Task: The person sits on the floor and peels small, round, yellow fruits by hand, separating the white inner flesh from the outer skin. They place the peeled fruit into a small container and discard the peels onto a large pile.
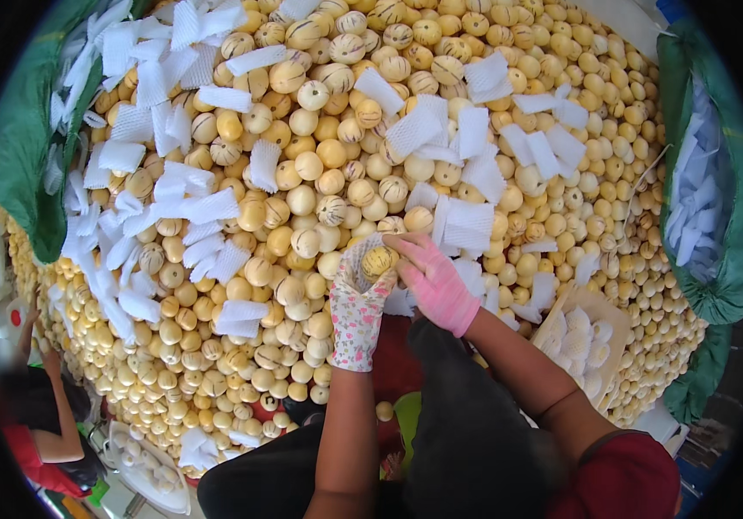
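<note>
A yellow pepino melon (379, 262) with dark streaks sits in the mouth of a white foam net sleeve (359, 258). Cupped around both from the left and below is my left hand (357, 318), in a white glove with a floral print. My right hand (436, 279), in a pink glove, reaches in from the right. Its fingertips are at the melon's right side and the sleeve's upper rim; the thumb is bent close to the fruit. The melon's lower part is hidden by the sleeve and glove. Loose pepino melons (306, 165) lie heaped right beyond my hands.
Flat foam net sleeves (468, 224) are scattered over the heap. Green sacks of sleeves stand at left (27, 143) and right (711, 259). A box of sleeved fruit (614, 363) is beside my right arm. At lower left are another person's arm (57, 402) and a white basin (151, 477).
</note>
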`<state>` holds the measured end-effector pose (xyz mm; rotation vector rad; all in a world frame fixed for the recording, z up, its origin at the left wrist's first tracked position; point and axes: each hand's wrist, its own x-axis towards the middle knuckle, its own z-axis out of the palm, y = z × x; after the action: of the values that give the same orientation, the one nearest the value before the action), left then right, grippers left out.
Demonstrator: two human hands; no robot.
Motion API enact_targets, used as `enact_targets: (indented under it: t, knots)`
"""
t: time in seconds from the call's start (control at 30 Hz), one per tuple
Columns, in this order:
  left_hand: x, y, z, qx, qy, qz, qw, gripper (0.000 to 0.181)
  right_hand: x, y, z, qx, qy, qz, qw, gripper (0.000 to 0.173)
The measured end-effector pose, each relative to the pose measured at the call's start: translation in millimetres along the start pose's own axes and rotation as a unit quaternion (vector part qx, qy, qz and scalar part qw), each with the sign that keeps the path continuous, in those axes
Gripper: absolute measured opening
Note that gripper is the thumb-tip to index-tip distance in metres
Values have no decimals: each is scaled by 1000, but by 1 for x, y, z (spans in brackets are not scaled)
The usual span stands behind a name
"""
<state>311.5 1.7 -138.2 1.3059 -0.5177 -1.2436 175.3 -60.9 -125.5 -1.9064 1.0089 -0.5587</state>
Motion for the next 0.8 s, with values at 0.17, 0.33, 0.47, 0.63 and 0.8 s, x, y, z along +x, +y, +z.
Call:
enact_targets:
  t: [0.17,0.33,0.47,0.63,0.8]
  knots:
    - [-8,-23,-15,-307,-52,-122,943,56,5,13,-16,203,-67,281,936,35]
    - [-14,-5,-6,-389,-102,-151,903,61,-12,11,4,727,-116,318,598,63]
    - [-10,1,-12,-280,-126,-158,939,57,-17,13,-9,571,-50,289,767,37]
    - [-6,-6,25,363,81,71,926,55,-27,-8,-15,93,94,111,985,12]
    - [-28,-9,67,395,-46,118,910,63,-47,-15,-28,122,140,137,973,26]
